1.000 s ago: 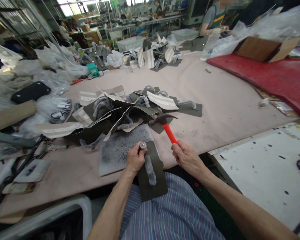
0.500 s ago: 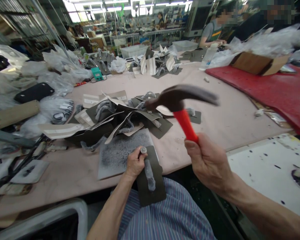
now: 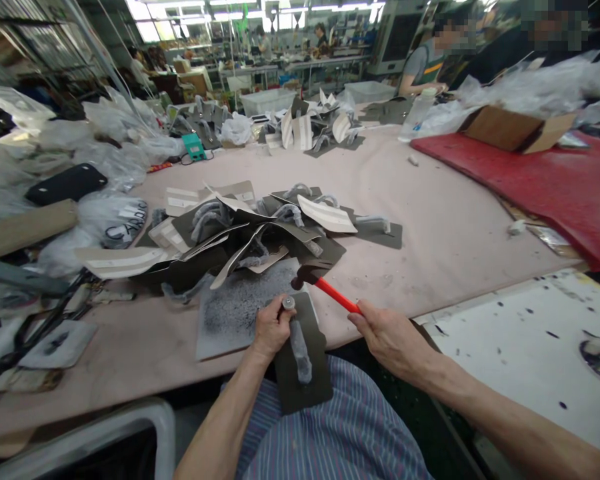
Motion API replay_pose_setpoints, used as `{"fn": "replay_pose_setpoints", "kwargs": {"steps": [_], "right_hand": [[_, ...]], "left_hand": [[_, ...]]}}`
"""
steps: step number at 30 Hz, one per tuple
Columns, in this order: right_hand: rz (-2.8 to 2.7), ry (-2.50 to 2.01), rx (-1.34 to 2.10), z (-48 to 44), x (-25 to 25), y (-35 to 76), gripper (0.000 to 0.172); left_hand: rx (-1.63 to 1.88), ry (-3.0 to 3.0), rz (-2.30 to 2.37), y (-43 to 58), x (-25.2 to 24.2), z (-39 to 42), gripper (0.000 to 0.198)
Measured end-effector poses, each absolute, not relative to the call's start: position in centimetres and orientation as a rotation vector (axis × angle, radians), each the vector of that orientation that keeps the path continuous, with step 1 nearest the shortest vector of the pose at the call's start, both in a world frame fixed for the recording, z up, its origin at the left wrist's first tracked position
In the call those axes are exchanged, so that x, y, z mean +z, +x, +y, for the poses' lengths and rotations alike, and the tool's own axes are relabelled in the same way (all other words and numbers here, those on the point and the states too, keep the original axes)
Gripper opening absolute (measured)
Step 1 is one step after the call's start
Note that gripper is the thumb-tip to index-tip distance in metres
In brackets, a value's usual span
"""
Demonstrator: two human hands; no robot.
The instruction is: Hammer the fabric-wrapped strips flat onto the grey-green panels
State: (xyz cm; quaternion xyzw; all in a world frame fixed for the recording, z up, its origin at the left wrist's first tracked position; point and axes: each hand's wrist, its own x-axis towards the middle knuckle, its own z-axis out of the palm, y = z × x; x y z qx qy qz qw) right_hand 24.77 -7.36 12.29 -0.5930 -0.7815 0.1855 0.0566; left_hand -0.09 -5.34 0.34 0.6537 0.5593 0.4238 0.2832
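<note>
My left hand is closed around a small metal punch, holding it upright on a dark olive flat piece that hangs over the table edge onto my lap. A plastic-wrapped strap lies along that piece. My right hand grips the red handle of a hammer. The hammer's dark head is low, just above and right of the punch top. A scuffed grey pad lies under the front of the piece.
A heap of dark and cream cut pieces lies behind the pad. Plastic bags crowd the left side. A red mat with a cardboard box is at right, a speckled white board near right. Other people work at the back.
The hammer rose high half a second ago and has swung down to just beside the punch top. My left hand has kept the punch in place.
</note>
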Motion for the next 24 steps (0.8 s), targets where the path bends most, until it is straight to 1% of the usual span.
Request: {"fn": "replay_pose_setpoints", "kwargs": {"steps": [5,9,12,15,19,22,24], "right_hand": [[-2.298,-1.637,0.483,-8.5,11.7,24.0,0.033],[-2.52,-1.66,0.487,-8.5,12.4,23.7,0.027],[-2.45,-1.761,0.569,-8.0,12.1,24.5,0.027],[-2.184,-1.843,0.692,-7.2,9.8,25.8,0.03],[-1.934,-1.958,0.818,-5.5,5.1,27.8,0.036],[-1.986,-2.182,0.616,-4.7,3.6,27.9,0.036],[-2.053,-2.186,0.397,-5.2,4.0,26.4,0.034]], "left_hand": [[1.104,1.762,1.552,-0.1,0.2,-5.3,0.017],[1.089,1.754,1.559,-0.1,0.3,-5.3,0.02],[1.091,1.752,1.557,0.0,0.5,-5.3,0.018],[1.097,1.761,1.545,-0.1,0.4,-5.3,0.013],[1.105,1.76,1.539,-0.2,0.1,-5.3,0.013],[1.123,1.759,1.536,-0.1,0.1,-5.3,0.015],[1.134,1.753,1.537,-0.1,0.1,-5.3,0.016]]}}
